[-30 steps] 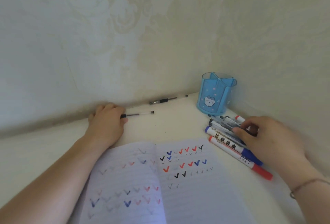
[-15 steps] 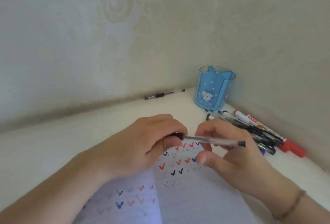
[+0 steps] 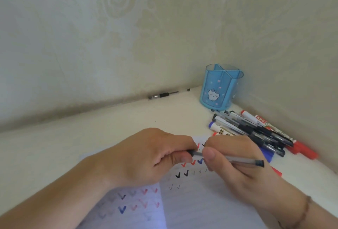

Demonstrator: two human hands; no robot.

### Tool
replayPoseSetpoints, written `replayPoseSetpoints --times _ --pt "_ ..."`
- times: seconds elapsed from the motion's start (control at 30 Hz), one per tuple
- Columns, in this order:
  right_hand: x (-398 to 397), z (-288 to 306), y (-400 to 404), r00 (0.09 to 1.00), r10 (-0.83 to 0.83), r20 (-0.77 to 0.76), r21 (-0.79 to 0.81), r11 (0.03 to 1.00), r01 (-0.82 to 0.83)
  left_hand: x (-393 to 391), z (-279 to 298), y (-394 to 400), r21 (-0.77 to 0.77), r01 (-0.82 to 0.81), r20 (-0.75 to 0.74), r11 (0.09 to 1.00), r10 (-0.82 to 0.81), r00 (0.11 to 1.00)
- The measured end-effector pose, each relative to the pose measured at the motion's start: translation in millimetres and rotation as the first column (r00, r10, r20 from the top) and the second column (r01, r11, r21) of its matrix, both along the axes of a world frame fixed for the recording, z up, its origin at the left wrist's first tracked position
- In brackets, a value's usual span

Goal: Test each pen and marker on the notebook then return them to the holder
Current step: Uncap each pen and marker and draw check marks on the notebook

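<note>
Since half a second ago my hands have barely shifted: the clear pen [image 3: 236, 159] has sunk a little toward the page and tilted so its black end plug points down to the right, and my two thumbs have closed up against each other.

Nearest me, under both wrists, lies the open notebook [image 3: 192, 208], its pages covered in red, blue and black ticks. Directly above it my left hand [image 3: 146, 157] has its fingers curled around the black cap end of the pen, pinching it between thumb and forefinger. My right hand [image 3: 236, 166] grips the clear barrel, thumb on top, with the rest of the barrel running out past my knuckles. I judge I am uncapping it. To do that well I should hold the barrel steady with the right fingers and pull the cap straight off along the pen's axis, not bend it, then keep the cap in my left fingers for recapping.

Beyond my right fingers sits the pile of pens and markers [image 3: 256, 130], then the blue holder [image 3: 219, 89] in the corner. Beyond my left fingers, a black pen [image 3: 162, 94] lies along the wall.
</note>
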State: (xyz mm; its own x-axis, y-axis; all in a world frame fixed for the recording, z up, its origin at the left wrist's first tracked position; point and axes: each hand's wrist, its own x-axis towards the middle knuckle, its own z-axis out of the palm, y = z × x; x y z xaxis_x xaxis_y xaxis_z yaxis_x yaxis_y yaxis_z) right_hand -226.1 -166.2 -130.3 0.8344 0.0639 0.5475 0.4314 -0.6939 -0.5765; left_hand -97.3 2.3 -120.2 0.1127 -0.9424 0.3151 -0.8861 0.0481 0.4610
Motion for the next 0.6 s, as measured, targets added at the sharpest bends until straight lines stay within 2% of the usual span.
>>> replayPoseSetpoints --times 0.23,0.3,0.33,0.4,0.43,0.5,0.6 --pt "-1.5 -0.5 -1.3 1.0 -0.028 0.004 -0.051 0.998 0.028 2.4 1.5 0.6 -0.028 0.027 -0.05 0.999 -0.028 0.998" --pt "-2.1 -0.8 -2.7 1.0 -0.02 0.016 0.075 0.997 0.019 2.2 1.0 1.4 -0.053 0.017 -0.075 0.998 -0.02 0.997" --pt "-2.4 -0.6 -4.3 0.999 -0.013 0.035 0.221 0.975 0.005 2.5 0.1 2.2 -0.06 -0.012 -0.092 0.998 0.006 0.996" --pt "-3.1 1.1 -9.5 0.995 0.034 0.094 0.552 0.83 -0.08 4.8 -1.1 4.1 -0.07 -0.111 -0.165 0.991 0.098 0.981" --pt "-3.0 2.4 -11.6 0.993 0.08 0.089 0.656 0.745 -0.119 7.2 -2.2 5.2 -0.073 -0.16 -0.213 0.984 0.142 0.967" --pt "-1.7 2.5 -10.8 0.981 0.192 0.004 0.728 0.672 -0.135 11.1 -4.3 6.6 -0.084 -0.239 -0.251 0.967 0.211 0.945" --pt "0.6 -1.3 1.8 0.982 0.156 -0.103 0.712 0.701 -0.037 16.7 -10.7 4.6 -0.055 -0.291 -0.153 0.955 0.28 0.948"
